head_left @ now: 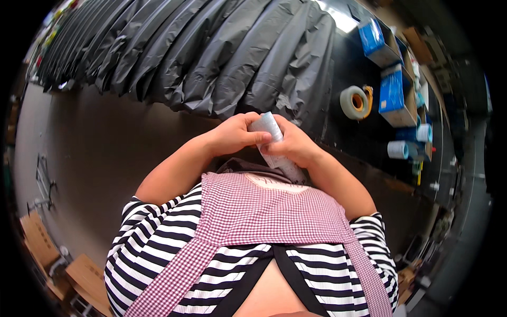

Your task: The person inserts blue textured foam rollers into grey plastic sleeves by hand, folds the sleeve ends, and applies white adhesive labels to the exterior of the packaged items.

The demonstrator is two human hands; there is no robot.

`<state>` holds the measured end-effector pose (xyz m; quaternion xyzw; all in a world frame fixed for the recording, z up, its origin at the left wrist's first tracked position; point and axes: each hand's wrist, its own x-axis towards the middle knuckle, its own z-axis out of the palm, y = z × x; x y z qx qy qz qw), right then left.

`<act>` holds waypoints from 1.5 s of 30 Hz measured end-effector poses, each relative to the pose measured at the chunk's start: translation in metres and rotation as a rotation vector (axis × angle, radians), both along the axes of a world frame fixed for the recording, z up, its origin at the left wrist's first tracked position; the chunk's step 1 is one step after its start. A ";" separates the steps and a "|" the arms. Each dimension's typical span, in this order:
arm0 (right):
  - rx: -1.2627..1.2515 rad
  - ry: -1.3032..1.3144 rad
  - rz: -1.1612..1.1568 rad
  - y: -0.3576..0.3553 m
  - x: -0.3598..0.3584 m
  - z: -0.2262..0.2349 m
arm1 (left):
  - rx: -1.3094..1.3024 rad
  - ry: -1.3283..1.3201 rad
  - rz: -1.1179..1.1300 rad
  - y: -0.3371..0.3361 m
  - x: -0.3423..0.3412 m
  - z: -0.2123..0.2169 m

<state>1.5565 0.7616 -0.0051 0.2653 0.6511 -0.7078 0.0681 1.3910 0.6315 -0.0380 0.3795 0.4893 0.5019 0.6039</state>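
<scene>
Both hands, left and right, grip what looks like a white label strip.

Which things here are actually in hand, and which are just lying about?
In hand:
- strip of white printed labels, gripped by the left hand and right hand

Lying about:
- row of grey garment bags
- tape roll
- blue boxes on the dark shelf
- cardboard boxes on the floor
</scene>
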 end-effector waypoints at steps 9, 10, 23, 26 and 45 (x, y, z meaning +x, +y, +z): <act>-0.794 0.298 -0.142 0.004 0.083 -0.011 | -0.136 -0.222 -0.024 0.006 0.021 -0.009; -0.807 0.294 -0.136 0.009 0.104 -0.015 | -0.212 -0.305 0.046 0.001 0.022 -0.006; 0.090 0.353 -0.390 -0.038 0.081 -0.002 | 0.231 -0.201 0.174 -0.004 0.053 -0.018; 0.358 0.421 -0.284 -0.032 0.078 0.000 | 0.213 -0.224 0.165 -0.006 0.048 -0.018; 0.395 0.523 -0.468 -0.026 0.026 0.029 | 0.418 0.594 0.145 -0.033 0.000 0.026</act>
